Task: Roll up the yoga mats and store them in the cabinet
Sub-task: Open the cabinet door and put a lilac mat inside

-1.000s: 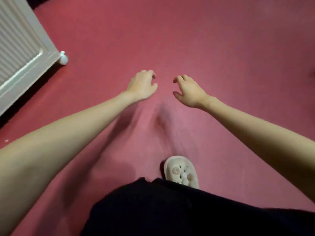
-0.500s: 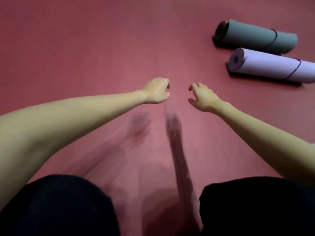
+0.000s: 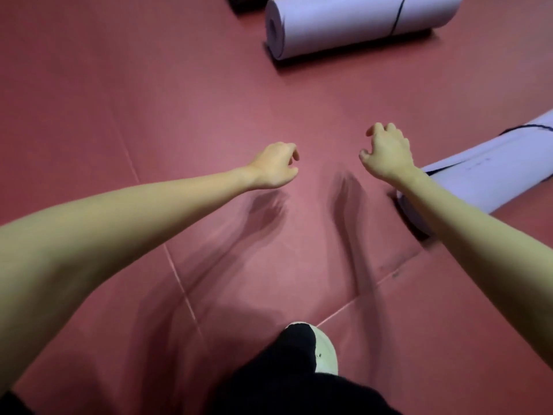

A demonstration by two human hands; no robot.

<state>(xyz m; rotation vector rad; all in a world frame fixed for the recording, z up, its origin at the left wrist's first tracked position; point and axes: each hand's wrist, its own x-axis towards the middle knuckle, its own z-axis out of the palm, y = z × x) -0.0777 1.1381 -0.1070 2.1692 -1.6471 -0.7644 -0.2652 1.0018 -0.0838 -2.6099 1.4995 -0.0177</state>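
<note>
So far we have two lilac mats rolled and strapped on the floor, one ahead (image 3: 359, 22) and one (image 3: 490, 172) beside our empty, loosely curled right hand (image 3: 387, 154), left hand (image 3: 273, 167) likewise; storing remains, with no cabinet in view.

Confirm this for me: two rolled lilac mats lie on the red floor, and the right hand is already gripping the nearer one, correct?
Not quite. In the head view the right hand is empty, fingers curled, above the red floor. The nearer lilac mat lies under that forearm; the farther lilac mat lies apart.
</note>
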